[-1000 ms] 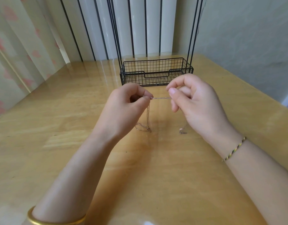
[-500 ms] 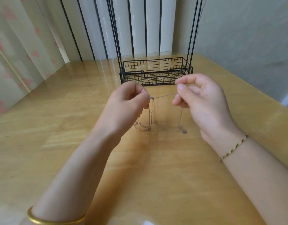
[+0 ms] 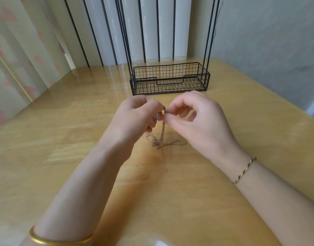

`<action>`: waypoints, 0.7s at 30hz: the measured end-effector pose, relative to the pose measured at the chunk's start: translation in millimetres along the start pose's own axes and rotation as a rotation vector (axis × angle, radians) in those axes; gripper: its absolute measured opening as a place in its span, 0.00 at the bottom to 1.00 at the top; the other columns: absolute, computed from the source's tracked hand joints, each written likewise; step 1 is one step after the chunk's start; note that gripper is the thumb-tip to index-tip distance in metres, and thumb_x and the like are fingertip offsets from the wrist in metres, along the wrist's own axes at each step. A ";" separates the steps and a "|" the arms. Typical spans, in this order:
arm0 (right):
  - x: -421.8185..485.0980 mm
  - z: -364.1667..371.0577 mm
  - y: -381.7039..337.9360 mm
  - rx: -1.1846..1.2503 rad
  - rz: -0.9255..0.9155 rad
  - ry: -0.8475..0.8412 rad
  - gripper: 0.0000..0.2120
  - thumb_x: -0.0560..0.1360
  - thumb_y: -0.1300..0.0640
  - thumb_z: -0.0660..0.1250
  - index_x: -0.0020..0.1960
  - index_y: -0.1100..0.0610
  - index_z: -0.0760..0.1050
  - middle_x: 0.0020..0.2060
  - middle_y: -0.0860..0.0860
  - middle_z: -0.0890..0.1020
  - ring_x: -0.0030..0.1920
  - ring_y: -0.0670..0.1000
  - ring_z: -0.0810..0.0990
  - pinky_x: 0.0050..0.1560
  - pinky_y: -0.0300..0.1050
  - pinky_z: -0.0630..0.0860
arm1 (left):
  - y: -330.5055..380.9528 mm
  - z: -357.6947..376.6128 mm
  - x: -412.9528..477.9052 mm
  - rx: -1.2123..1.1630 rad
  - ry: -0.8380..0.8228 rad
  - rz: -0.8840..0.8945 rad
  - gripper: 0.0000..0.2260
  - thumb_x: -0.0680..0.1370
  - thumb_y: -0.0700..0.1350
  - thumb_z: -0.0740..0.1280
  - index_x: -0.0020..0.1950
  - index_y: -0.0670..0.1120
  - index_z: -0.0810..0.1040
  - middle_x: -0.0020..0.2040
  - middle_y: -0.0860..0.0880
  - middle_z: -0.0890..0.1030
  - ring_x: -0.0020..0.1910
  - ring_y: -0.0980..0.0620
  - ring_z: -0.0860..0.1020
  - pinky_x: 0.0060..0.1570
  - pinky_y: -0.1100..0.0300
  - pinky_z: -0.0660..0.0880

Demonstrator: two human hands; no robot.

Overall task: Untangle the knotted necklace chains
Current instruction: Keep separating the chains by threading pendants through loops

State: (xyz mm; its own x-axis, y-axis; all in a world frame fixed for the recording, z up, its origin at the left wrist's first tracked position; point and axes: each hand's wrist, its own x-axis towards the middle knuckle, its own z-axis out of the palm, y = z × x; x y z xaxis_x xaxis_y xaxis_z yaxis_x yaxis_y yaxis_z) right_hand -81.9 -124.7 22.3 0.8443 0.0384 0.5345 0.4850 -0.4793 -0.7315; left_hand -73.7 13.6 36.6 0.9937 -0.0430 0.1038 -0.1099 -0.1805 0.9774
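Thin metal necklace chains point(image 3: 162, 132) hang from between my two hands down to the wooden table point(image 3: 64, 139), where their lower ends lie in a small loose heap. My left hand point(image 3: 135, 119) pinches the top of the chains between thumb and forefinger. My right hand point(image 3: 197, 119) pinches the same spot from the right, its fingertips almost touching those of the left. Both hands hover a little above the table. The part of the chain inside the pinch is hidden.
A black wire basket point(image 3: 170, 79) with tall wire uprights stands on the table just behind my hands. Curtains hang to the left, and a wall runs along the right. A gold bangle point(image 3: 58, 240) is on my left wrist, a braided cord bracelet point(image 3: 244, 171) on my right.
My hands were apart with a short length of chain stretched between them. They have come together, and the chain now hangs straight down from one shared pinch.
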 end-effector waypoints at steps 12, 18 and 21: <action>-2.1 3.5 2.1 -0.068 -0.049 0.016 0.03 0.67 0.53 0.70 0.39 0.51 0.77 0.38 0.45 0.76 0.40 0.45 0.74 0.38 0.33 0.66 | 5.0 -1.9 -1.0 -0.127 0.013 -0.075 0.09 0.72 0.38 0.66 0.31 0.45 0.76 0.28 0.51 0.76 0.27 0.55 0.67 0.31 0.63 0.63; -3.4 6.7 0.0 0.008 -0.014 0.010 0.05 0.69 0.55 0.73 0.38 0.52 0.77 0.37 0.45 0.78 0.38 0.45 0.75 0.37 0.31 0.68 | 4.2 -2.7 -0.2 -0.152 0.001 -0.085 0.05 0.65 0.40 0.70 0.29 0.46 0.77 0.26 0.51 0.72 0.26 0.56 0.67 0.29 0.65 0.64; -1.8 5.7 0.4 0.052 0.021 -0.028 0.06 0.71 0.60 0.71 0.38 0.53 0.77 0.36 0.46 0.79 0.37 0.43 0.73 0.37 0.30 0.69 | 3.5 -3.6 -0.4 -0.107 -0.013 -0.049 0.02 0.62 0.43 0.68 0.29 0.47 0.79 0.29 0.51 0.76 0.27 0.57 0.67 0.30 0.65 0.64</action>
State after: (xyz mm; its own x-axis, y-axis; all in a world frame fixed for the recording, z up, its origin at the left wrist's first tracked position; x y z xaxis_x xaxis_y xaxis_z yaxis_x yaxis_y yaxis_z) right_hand -81.9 -119.9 18.6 0.8599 0.0539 0.5076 0.4780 -0.4341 -0.7636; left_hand -74.4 16.5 40.7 0.9973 -0.0498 0.0533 -0.0570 -0.0770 0.9954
